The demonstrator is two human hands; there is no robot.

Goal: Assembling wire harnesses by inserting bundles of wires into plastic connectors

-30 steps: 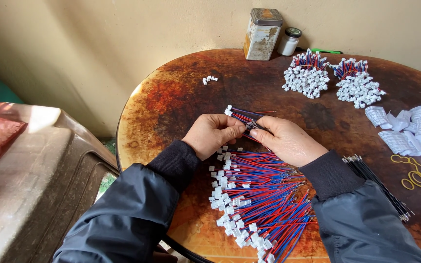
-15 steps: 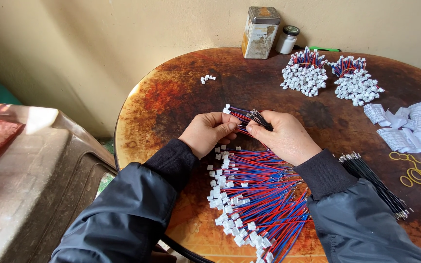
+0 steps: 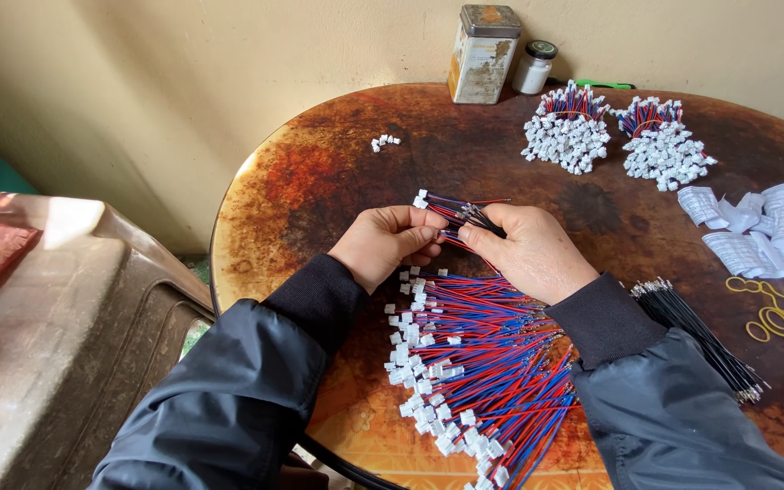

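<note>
I log: both hands, left hand (image 3: 383, 243) and right hand (image 3: 528, 249), pinching a wire bundle (image 3: 455, 214); loose wire pile (image 3: 474, 363) just below it; rusty round table (image 3: 338, 172), beige wall (image 3: 229, 73) behind.

It looked like a small home workshop for piecework wiring. A worn, rust-stained round table (image 3: 338, 181) stood against a plain cream wall (image 3: 229, 73). On the table lay a heap of red-and-blue wire leads (image 3: 483, 363), with two bundled batches (image 3: 569, 132) at its far edge beside a rusty tin (image 3: 483, 54), and rubber bands (image 3: 773, 313) at its right side.
</note>
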